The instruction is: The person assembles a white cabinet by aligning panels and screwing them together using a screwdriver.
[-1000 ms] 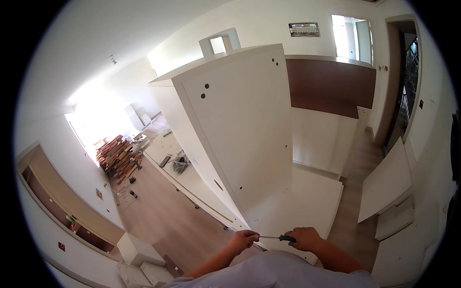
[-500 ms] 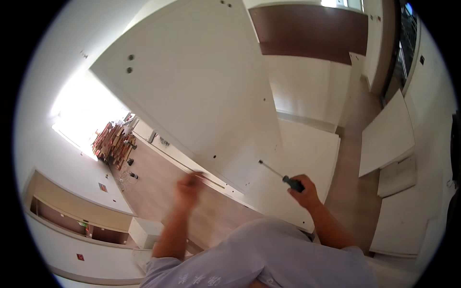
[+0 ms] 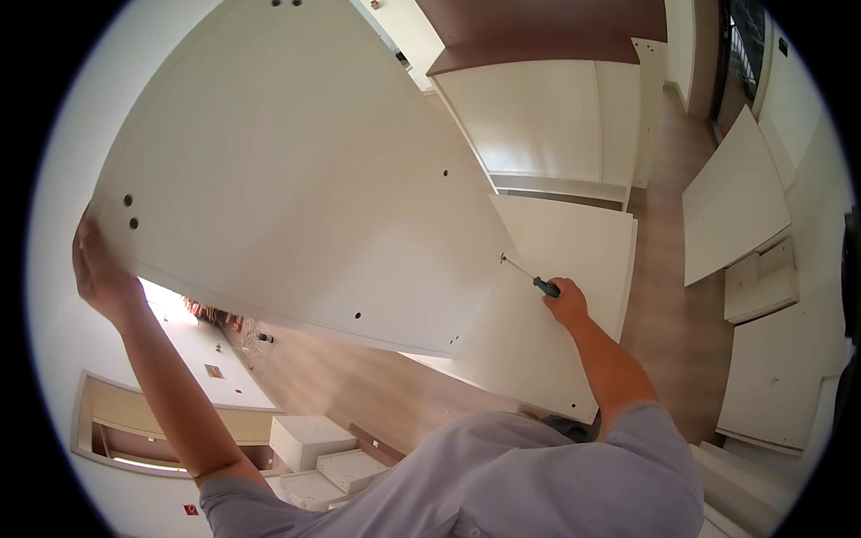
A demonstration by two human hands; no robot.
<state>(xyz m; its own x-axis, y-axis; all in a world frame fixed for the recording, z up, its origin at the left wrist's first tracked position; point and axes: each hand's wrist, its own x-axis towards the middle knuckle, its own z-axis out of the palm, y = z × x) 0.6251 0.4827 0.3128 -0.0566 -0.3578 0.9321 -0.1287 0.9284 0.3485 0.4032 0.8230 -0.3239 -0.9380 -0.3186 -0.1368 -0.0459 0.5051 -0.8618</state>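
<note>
A large white panel (image 3: 269, 188) with several dark holes is tilted up in front of me, over another white board (image 3: 574, 251) lying flat below it. My left hand (image 3: 103, 273) grips the raised panel by its far left edge, its fingers partly behind it. In my right hand (image 3: 567, 301) is a screwdriver (image 3: 544, 287) with a dark green handle. The thin shaft points up and left, and its tip is at a small dark spot near the panel's right edge; whether it touches there I cannot tell.
A white cabinet carcass with a brown top (image 3: 538, 27) stands ahead. More white boards (image 3: 737, 206) lean along the right wall. White boxes (image 3: 309, 439) sit at the lower left on the wooden floor (image 3: 359, 368). A coiled cable (image 3: 258, 345) lies farther left.
My left hand has moved far out to the left and taken hold of the panel's edge. The screwdriver has risen slightly in my right hand, and the view has shifted.
</note>
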